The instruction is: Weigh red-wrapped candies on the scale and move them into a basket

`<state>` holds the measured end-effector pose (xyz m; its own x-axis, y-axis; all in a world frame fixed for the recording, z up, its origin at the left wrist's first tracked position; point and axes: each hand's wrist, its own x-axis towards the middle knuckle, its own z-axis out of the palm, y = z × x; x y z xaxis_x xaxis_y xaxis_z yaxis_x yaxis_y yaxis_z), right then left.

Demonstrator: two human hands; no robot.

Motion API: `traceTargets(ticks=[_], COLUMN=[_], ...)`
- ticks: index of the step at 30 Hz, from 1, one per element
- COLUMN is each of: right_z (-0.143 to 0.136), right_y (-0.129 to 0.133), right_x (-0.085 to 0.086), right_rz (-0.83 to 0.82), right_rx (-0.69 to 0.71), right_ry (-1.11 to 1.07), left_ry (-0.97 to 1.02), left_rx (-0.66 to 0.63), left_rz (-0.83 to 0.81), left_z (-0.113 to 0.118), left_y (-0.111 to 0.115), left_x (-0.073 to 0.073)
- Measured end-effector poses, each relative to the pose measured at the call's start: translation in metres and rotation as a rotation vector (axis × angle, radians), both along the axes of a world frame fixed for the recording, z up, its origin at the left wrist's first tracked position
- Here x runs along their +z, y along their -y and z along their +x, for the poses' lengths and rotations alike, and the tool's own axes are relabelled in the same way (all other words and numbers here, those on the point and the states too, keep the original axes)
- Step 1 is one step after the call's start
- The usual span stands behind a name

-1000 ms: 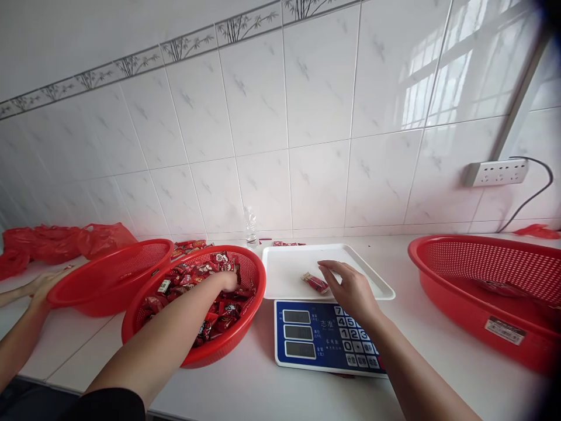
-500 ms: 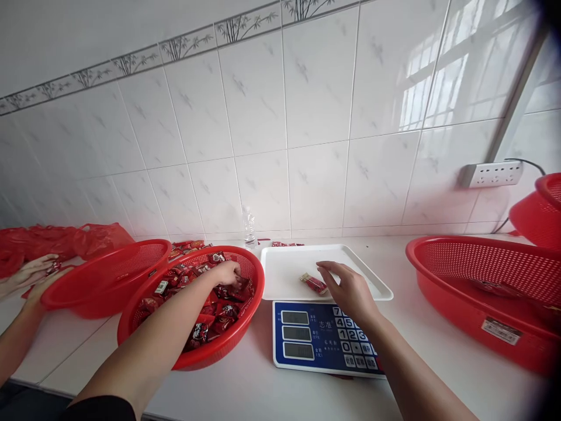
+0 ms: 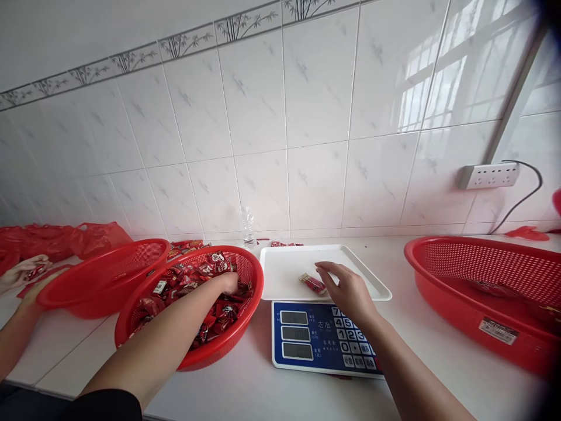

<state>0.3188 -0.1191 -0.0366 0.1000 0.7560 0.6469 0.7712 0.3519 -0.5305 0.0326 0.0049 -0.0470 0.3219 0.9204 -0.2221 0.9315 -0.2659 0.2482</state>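
Note:
My left hand (image 3: pixel 228 283) reaches down into a red plastic basket (image 3: pixel 253 292) heaped with small red wrapped snack packets (image 3: pixel 227 311). Its fingers are buried among the packets, so their grip is hidden. Over the front right part of a white scale tray (image 3: pixel 280 275), my right hand (image 3: pixel 348 287) hovers with fingers extended, thumb and forefinger apart and nothing visible between them. A single red packet (image 3: pixel 312 284) lies on the tray just left of that hand. Below stands the blue scale panel (image 3: pixel 324 327) with three displays, its keys partly covered by my right forearm.
At left, a co-worker's hands (image 3: pixel 31 270) hold a small red packet behind another red basket (image 3: pixel 105 275). Red plastic bags (image 3: pixel 99 237) lie by the wall. A clear bottle (image 3: pixel 248 227) stands behind the tray. A large red basket (image 3: pixel 464 310) sits at right, below a power strip (image 3: pixel 491 175).
My left hand has sunk deeper among the packets. My right hand stays over the tray. At far right, the raised red basket has mostly left the view.

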Motion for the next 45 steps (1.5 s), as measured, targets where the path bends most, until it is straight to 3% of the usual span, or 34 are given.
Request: traceTargets(ticks=[3, 5, 13, 17, 21, 25, 30, 34, 38, 41, 45], right_z=[0.000, 0.000, 0.003, 0.013, 0.027, 0.032, 0.027, 0.023, 0.024, 0.025, 0.023], right_y=[0.001, 0.001, 0.000, -0.002, -0.006, -0.007, -0.005, -0.003, -0.003, -0.002, -0.001], right_x=[0.001, 0.001, 0.003, 0.005, 0.004, 0.002, 0.005, 0.008, 0.008, 0.008, 0.009], right_rz=[0.007, 0.004, -0.057, -0.164, -0.268, -0.299, -0.303, -0.233, -0.126, -0.085, -0.054], right_rx=[-0.001, -0.005, -0.068, -0.217, -0.316, -0.254, -0.180, -0.131, -0.138, -0.187, -0.190], right_ry=[0.000, -0.004, -0.001, 0.122, 0.231, 0.267, 0.273, 0.205, 0.114, 0.038, -0.006], left_ry=[-0.053, -0.055, 0.104, 0.354, 0.470, 0.439, 0.411, 0.417, 0.364, 0.153, -0.040], left_rx=[0.050, 0.056, 0.076, 0.050, -0.129, -0.215, -0.189, -0.177, 0.005, 0.112, 0.047], left_rz=[-0.004, -0.001, 0.075, 0.038, 0.048, 0.044, 0.018, 0.125, 0.260, 0.268, 0.064], left_z=[-0.001, -0.003, -0.016, 0.007, 0.059, 0.108, 0.130, 0.117, 0.077, 0.039, 0.005], left_y=[0.001, 0.004, 0.012, 0.018, 0.027, 0.033, 0.035, 0.033, 0.025, 0.019, 0.017], left_x=[0.000, 0.008, 0.070, 0.088, 0.084, 0.068, 0.058, 0.066, 0.071, 0.060, 0.034])
